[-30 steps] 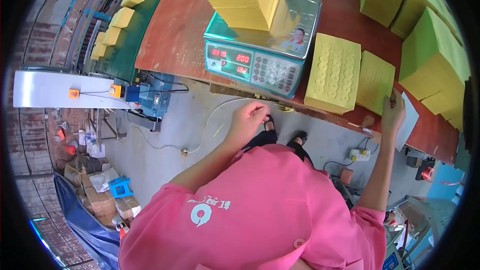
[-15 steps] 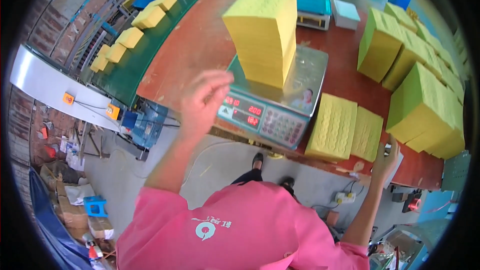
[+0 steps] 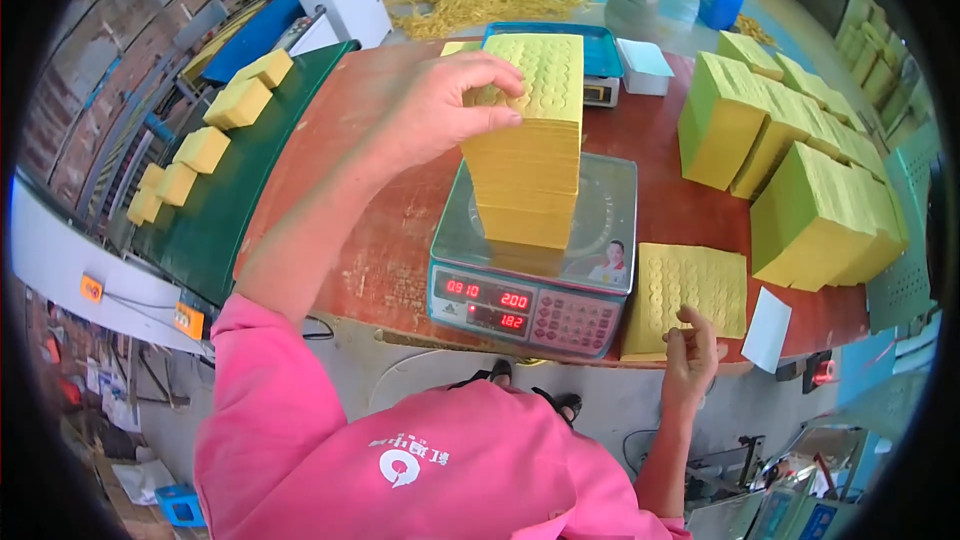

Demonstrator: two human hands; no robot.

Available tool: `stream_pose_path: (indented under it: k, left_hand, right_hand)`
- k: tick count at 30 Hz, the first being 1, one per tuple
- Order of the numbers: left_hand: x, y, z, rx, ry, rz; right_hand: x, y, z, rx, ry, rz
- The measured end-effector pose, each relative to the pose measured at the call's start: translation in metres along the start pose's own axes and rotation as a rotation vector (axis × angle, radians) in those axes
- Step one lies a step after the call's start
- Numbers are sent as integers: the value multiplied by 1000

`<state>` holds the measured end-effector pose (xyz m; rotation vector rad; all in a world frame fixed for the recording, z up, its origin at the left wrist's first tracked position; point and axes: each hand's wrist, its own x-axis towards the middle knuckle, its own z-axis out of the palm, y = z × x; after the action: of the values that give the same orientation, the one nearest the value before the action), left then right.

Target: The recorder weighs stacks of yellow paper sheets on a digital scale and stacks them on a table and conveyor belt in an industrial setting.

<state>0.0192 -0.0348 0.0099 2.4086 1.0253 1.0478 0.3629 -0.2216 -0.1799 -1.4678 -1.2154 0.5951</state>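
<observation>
Red table (image 3: 690,210): paper stack (image 3: 530,140) on scale (image 3: 535,270).
Left hand (image 3: 440,105) pinches its top sheets; right hand (image 3: 690,355), half curled, touches loose sheets (image 3: 690,285). Stack looks light, floppy, likely to slide; best gripped by the sides.

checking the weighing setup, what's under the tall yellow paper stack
The yellow paper stack stands on the steel pan of a digital scale with a red display. The left hand grips its top. The pan area directly beneath the stack is covered.

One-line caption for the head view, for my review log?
Left hand grips the top of a yellow stack on a scale; right hand rests by flat sheets.
</observation>
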Motion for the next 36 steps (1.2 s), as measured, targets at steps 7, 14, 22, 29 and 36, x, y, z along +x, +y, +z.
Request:
stream_pose_path:
  k: [7, 14, 22, 29, 36]
  left_hand:
    - [6, -1, -5, -12, -31, 41]
    - [-7, 24, -3, 470, 75, 340]
    - [-63, 89, 40, 466, 67, 505]
    - [-107, 118, 111, 493, -110, 392]
    - [-155, 98, 119, 312, 319, -257]
  right_hand:
    - [-12, -18, 19, 46, 44, 34]
    - [-13, -30, 25, 119, 10, -14]
    - [21, -83, 41, 849, -444, 273]
    - [57, -75, 38, 583, -485, 83]
    - [112, 44, -123, 450, -42, 188]
